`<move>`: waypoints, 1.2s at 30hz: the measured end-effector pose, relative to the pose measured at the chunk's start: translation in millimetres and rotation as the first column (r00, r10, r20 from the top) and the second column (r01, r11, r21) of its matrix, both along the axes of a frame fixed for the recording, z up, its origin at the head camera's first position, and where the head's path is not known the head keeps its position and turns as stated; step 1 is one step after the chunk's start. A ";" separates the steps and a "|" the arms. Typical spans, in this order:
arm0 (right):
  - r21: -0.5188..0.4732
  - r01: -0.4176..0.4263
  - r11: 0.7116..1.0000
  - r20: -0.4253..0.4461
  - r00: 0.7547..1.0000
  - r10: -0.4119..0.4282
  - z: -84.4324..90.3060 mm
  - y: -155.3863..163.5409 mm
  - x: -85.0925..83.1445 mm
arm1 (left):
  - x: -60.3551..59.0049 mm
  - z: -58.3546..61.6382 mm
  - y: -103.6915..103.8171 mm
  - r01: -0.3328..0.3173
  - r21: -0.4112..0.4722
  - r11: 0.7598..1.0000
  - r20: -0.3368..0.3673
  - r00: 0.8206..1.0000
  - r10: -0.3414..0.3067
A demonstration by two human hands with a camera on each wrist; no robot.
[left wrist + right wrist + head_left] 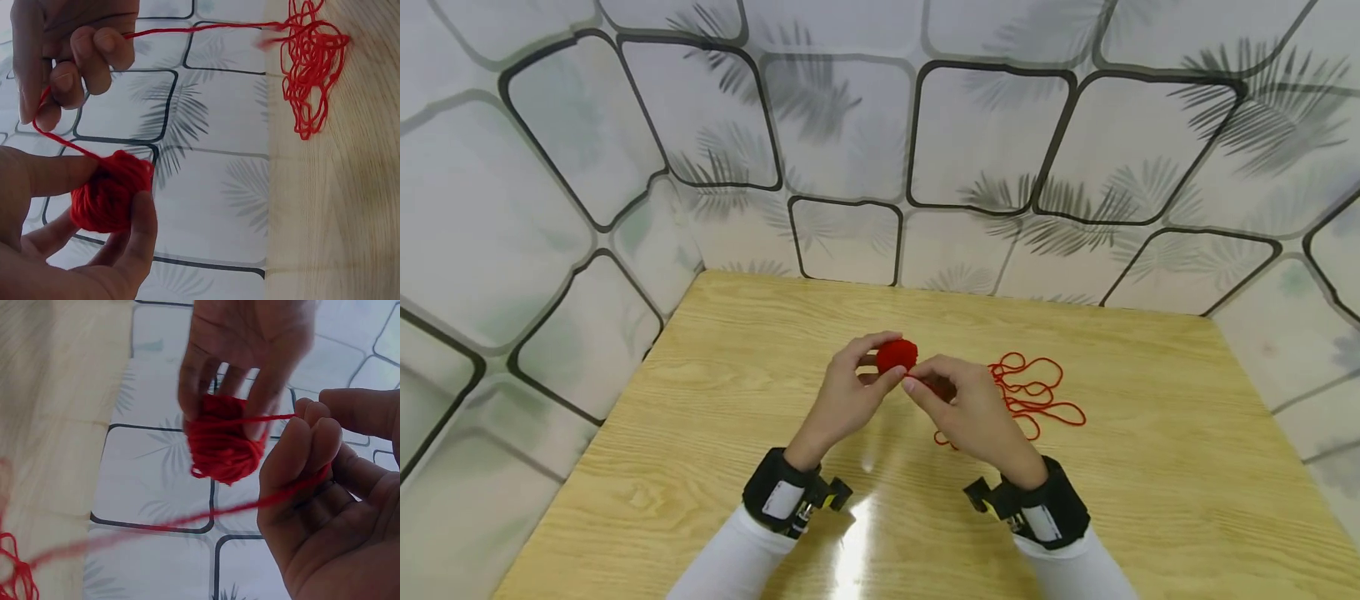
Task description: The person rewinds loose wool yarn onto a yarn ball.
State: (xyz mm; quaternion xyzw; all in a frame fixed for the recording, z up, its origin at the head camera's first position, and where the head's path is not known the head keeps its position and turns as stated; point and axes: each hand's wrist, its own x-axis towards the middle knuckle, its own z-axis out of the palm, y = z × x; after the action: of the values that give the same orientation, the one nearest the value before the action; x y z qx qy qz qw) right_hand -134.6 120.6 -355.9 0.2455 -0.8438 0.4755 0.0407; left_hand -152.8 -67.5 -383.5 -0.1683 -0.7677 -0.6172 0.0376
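Observation:
A small red ball of yarn [107,199] is held in the left hand [846,392], its thumb and fingers spread around the sides. From the ball a single strand [70,145] runs taut to the right hand [964,408], which pinches it between thumb and index finger close beside the ball. The strand passes through the curled fingers of the right hand [337,481] and trails down to a loose tangle of red yarn [1033,392] on the table. In the right wrist view the ball [225,447] shows wraps lying in several directions.
The wooden table [737,333] carries the loose loops to the right of the hands. Behind and beside it hangs a pale covering [850,117] with dark outlines and leaf prints. Each wrist wears a black strap [778,492] with a small camera.

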 end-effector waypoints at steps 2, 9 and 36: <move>-0.028 0.003 1.000 0.038 0.999 -0.002 5.0 2.0 -3.0 | 0.1 -0.3 -0.4 0.063 -0.009 0.998 0.014 0.998 -0.063; -0.172 0.016 0.985 0.090 0.996 0.000 14.6 7.9 -25.8 | 1.7 7.5 -6.1 0.252 0.117 0.961 0.091 0.961 -0.263; -0.134 -0.100 0.986 0.212 0.969 0.128 -20.4 0.0 -24.4 | -5.1 21.6 -1.2 0.042 0.460 0.887 0.194 0.970 -0.147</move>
State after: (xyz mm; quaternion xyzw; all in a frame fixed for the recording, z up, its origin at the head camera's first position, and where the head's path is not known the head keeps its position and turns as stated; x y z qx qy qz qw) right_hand -158.9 120.7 -376.3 0.2366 -0.7969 0.5520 -0.0654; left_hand -157.9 -68.7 -361.8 -0.1219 -0.5928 -0.7950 -0.0411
